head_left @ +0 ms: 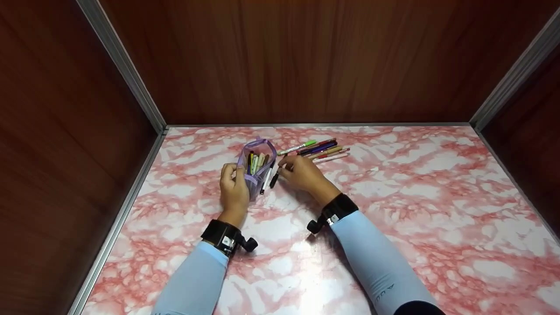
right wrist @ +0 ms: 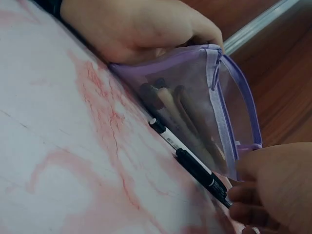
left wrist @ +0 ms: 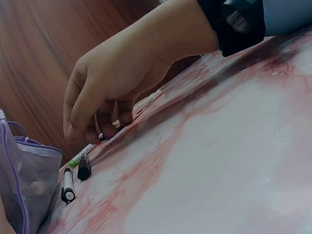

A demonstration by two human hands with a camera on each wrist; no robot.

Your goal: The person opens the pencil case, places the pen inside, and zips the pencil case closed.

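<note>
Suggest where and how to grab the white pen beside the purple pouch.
Probably pinch its black near end, coming from above on the person's side: the white pen lies flat between pouch and black pen, and that end juts past the black pen.

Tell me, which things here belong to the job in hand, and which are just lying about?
Part of the job, it seems:
Purple mesh pouch, gripped by the left hand
Pens inside it
White pen and black pen beside it, right hand near the black one
Grouped pens beyond

Just surroundings or worn:
Pink-and-white tabletop
Wood-grain panels
Black wristbands
</note>
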